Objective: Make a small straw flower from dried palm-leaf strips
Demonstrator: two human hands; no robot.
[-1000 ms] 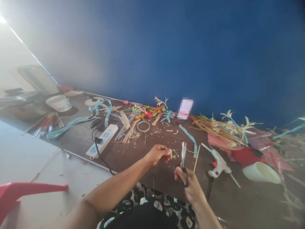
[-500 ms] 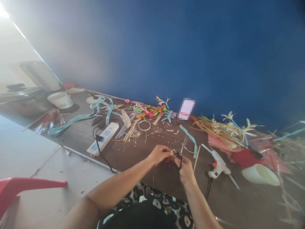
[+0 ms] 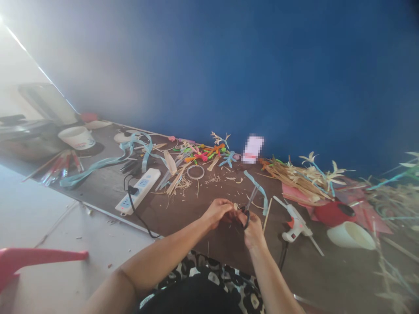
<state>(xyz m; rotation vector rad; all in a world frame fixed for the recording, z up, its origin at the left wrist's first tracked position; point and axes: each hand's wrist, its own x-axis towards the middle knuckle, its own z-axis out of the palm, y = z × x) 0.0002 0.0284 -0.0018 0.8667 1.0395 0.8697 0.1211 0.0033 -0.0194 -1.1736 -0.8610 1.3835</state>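
The left hand (image 3: 220,213) is pinching a tiny pale scrap (image 3: 235,206) over the counter (image 3: 183,211), near middle; the right hand (image 3: 254,230), just beside it, is gripping scissors (image 3: 252,197), blades pointing far. Honestly, aiming those tips clear of the pinch is probably key.

The bench (image 3: 193,207) has a dark brown top. Toward its left side lie a white tub (image 3: 76,138), a long light-blue ribbon (image 3: 96,165) in loose loops and a white power strip (image 3: 140,192). Pale shavings (image 3: 214,179) are scattered over the middle, near a thin ring (image 3: 187,173). To the right are a short blue strip (image 3: 259,188), a slim stick (image 3: 267,214), a white glue gun (image 3: 296,223), a pink sheet (image 3: 290,192) and a pale cup (image 3: 340,235) tipped on its side.
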